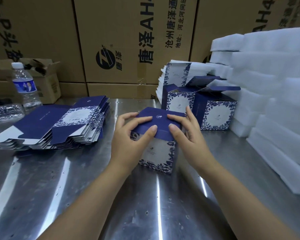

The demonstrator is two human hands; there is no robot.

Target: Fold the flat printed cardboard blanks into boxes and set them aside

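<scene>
Left hand [132, 134] and right hand [185, 130] both grip the top of the box [156, 155]. Thumbs press on the navy lid flap [156, 121]; fingers curl round its edges. Box stands upright on the steel table [145, 205], centre, close to the person. Just behind, to the right: two folded boxes [215, 115] side by side, lids up and open. Behind those, upright blanks [177, 73] stand on edge. Left of the hands, a low stack of blanks [59, 125] lies flat. Water bottle [24, 84] far left. White foam blocks [267, 84] piled along the right. Brown cartons [128, 40] line the back.
</scene>
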